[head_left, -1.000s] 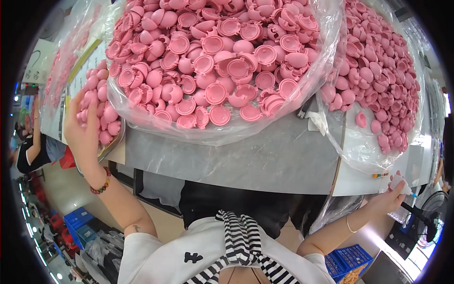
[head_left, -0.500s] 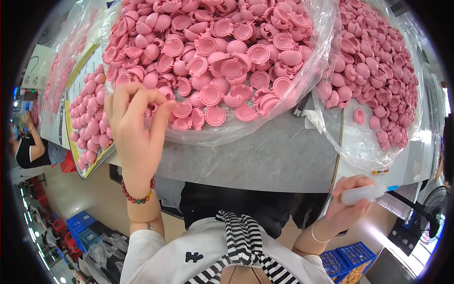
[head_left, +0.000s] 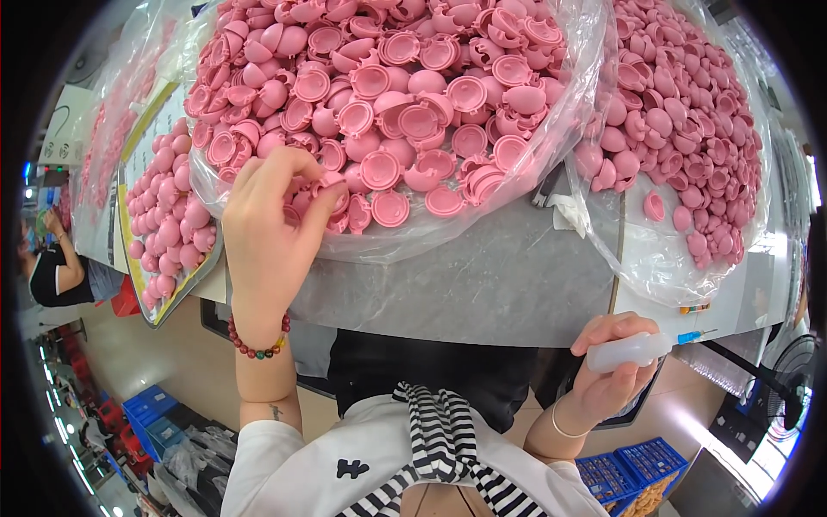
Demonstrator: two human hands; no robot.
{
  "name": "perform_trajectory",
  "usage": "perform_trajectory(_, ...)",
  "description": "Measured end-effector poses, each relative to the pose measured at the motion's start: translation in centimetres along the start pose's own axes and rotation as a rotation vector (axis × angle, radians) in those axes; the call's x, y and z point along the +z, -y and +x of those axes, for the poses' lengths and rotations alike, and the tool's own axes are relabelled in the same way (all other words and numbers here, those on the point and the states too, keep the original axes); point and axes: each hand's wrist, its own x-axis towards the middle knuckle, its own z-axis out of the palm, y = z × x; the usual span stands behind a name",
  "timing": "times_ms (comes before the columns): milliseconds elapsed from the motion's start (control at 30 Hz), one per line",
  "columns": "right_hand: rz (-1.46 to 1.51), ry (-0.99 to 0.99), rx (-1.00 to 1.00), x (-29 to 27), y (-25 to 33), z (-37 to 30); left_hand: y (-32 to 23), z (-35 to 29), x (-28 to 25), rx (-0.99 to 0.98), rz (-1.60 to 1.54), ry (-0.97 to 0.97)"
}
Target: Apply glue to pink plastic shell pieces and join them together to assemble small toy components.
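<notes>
My left hand [head_left: 274,228] is at the near left edge of the large pile, its thumb and fingers closed on a pink plastic half shell [head_left: 329,183]. The fingers partly cover that piece. Around it lie many more hollow pink half shells [head_left: 380,170], heaped on a clear plastic bag [head_left: 405,248]. At the lower right, off the table's front edge, my right hand [head_left: 607,379] is wrapped round a small whitish squeeze bottle [head_left: 622,351]. The bottle lies sideways in the grip, its blue needle tip [head_left: 692,337] pointing right, apart from the shells.
Left of the pile, a yellow-edged tray [head_left: 160,320] carries pink balls [head_left: 168,231]. A second bagged heap of pink pieces [head_left: 680,129] covers the right side. Blue crates [head_left: 633,470] and a black fan [head_left: 788,383] stand at lower right. Another person [head_left: 59,267] is at far left.
My left hand has moved slightly right and nearer, with a pink half shell now visible in its fingers. My right hand has shifted left, and the bottle's blue needle tip shows more plainly.
</notes>
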Motion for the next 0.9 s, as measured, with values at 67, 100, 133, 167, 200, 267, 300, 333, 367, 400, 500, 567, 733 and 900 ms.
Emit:
perform_trajectory(67,-0.002,-0.025,-0.002,0.0,0.3,-0.2,-0.5,-0.6,0.2,0.024,-0.377,-0.137)
perform_trajectory(100,-0.001,-0.05,-0.003,0.1,0.5,-0.4,-0.6,-1.2,0.0,0.135,-0.525,-0.19)
perform_trajectory(133,-0.008,-0.056,0.0,0.4,0.8,-0.5,-1.1,-2.6,-0.4,0.046,-0.862,-0.136)
perform_trajectory(167,0.0,-0.099,0.018,0.9,1.1,-0.5,-2.0,-3.4,0.0,0.04,-1.076,-0.019)
perform_trajectory(200,0.004,-0.142,0.034,1.1,1.2,-0.4,-2.9,-4.0,0.8,0.035,-1.293,0.101)
perform_trajectory(267,0.123,0.043,-0.011,1.1,1.1,-0.2,-4.6,-5.3,1.7,-0.119,-1.452,0.408)
perform_trajectory(300,0.14,0.085,-0.022,1.5,1.0,0.0,-5.3,-5.9,2.5,-0.268,-1.634,0.502)
perform_trajectory(333,0.236,0.08,0.003,1.8,0.9,0.0,-5.5,-6.4,3.3,-0.263,-1.666,0.55)
perform_trajectory(367,0.227,0.074,0.005,2.2,0.8,0.0,-5.5,-6.9,4.0,-0.258,-1.699,0.598)
perform_trajectory(400,0.347,0.088,0.008,2.5,0.8,0.2,-5.3,-6.9,4.5,-0.136,-1.688,0.671)
perform_trajectory(500,0.518,0.178,0.026,2.1,0.4,0.3,-6.3,-6.9,4.2,-0.25,-1.741,0.807)
perform_trajectory(567,0.646,0.182,-0.013,2.0,0.0,0.1,-6.2,-6.9,4.4,-0.192,-1.71,0.817)
perform_trajectory(733,0.483,0.116,-0.056,1.6,0.5,-0.1,-7.4,-8.0,4.2,-0.42,-1.606,0.446)
perform_trajectory(900,0.329,0.053,-0.135,2.0,0.5,-0.1,-5.5,-7.9,5.7,-0.169,-1.665,0.49)
